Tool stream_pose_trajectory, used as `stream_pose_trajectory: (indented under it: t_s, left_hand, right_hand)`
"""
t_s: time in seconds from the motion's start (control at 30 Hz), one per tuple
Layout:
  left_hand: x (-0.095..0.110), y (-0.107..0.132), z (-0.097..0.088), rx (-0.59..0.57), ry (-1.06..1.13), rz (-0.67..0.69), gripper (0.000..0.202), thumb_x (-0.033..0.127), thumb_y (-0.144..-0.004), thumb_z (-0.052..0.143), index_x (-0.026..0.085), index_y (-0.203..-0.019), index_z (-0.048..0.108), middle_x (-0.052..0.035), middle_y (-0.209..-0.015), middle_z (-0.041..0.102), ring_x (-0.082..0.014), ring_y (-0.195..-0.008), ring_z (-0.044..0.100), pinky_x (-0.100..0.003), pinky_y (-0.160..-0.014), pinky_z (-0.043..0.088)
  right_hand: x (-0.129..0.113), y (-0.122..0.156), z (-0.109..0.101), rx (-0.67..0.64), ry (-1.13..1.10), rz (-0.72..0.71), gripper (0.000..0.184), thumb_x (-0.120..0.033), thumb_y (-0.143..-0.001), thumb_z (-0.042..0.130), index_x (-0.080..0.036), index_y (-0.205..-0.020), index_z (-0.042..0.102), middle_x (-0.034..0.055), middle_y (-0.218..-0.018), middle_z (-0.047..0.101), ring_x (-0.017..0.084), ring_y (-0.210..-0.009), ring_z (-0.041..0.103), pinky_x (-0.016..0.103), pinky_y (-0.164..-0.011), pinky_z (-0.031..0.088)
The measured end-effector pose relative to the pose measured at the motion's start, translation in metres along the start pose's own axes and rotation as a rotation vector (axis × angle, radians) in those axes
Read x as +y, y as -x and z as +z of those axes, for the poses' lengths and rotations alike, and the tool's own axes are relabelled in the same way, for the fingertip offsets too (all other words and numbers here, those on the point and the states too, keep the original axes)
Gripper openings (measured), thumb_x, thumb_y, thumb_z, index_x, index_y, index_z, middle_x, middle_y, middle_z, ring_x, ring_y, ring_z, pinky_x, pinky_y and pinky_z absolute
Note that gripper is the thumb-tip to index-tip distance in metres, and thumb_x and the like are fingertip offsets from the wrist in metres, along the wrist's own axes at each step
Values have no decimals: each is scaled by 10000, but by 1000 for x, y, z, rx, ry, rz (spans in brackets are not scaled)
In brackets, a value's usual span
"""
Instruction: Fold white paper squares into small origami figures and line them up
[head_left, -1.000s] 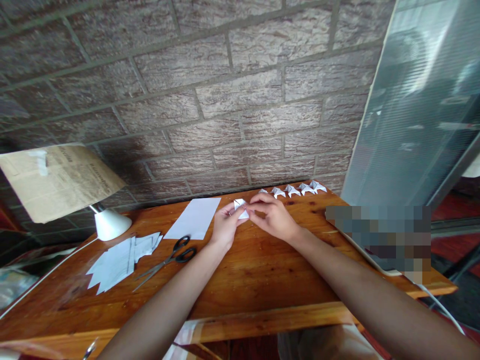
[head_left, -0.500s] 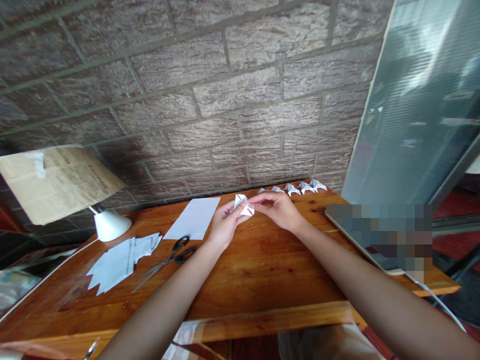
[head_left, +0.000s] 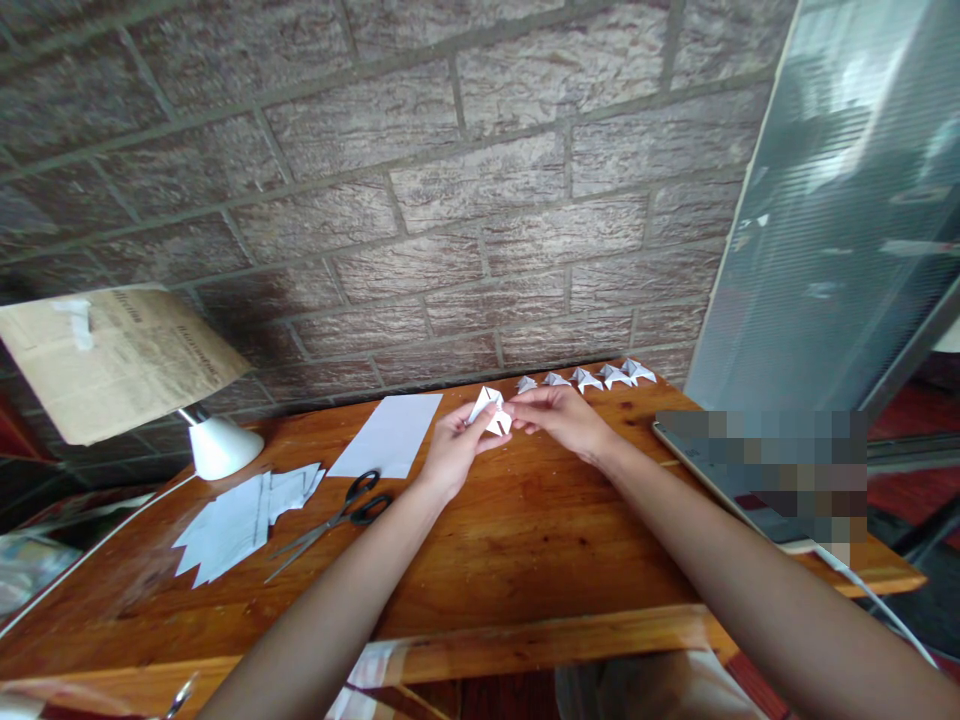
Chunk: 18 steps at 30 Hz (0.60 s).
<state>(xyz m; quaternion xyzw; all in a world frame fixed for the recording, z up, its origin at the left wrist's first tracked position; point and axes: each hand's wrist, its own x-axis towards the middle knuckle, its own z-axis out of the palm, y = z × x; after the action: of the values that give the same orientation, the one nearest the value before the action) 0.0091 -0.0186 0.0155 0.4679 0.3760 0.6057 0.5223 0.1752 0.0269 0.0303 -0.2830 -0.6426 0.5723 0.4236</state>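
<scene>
A small folded white paper piece (head_left: 489, 409) is lifted a little above the wooden table (head_left: 495, 540), near its far edge. My left hand (head_left: 452, 450) pinches it from the left and below. My right hand (head_left: 564, 420) pinches its right side with thumb and fingertips. Both hands have their fingers closed on the paper. A row of several finished folded paper pieces (head_left: 589, 378) lies along the wall just beyond my right hand.
A white sheet (head_left: 388, 435) lies flat left of my hands. Black-handled scissors (head_left: 337, 518) and a pile of cut paper scraps (head_left: 240, 515) sit further left. A white lamp base (head_left: 219, 447) stands at the back left. A blurred device (head_left: 761, 465) occupies the right side.
The paper piece has risen slightly off the table and turned more upright. My right hand has shifted a little to the right, uncovering more of the row of folded pieces.
</scene>
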Motion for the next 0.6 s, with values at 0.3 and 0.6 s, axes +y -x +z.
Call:
stream_pose_trajectory:
  t_s: [0.3,0.6]
  left_hand:
    - [2,1,3,-22,-90,36,412,471,-663,783,141,-906,744,-81,-866,720,-183,-803,659,-366,-769,587]
    - [-1,1,0,-78,-200,67,409,500,-706,742,146,-910,752,-83,-863,727,-190,-805,668,-340,-768,585]
  right_hand:
    - [3,-1,3,74,37,-51,358,-467,-617,808,-157,-789,755,3,-639,670,100,-581,558,230,-563,426]
    - [1,-1,0,39,38,-36,346,-455,-611,811,-154,-772,756,-6,-607,653,94,-554,536,239,-570,423]
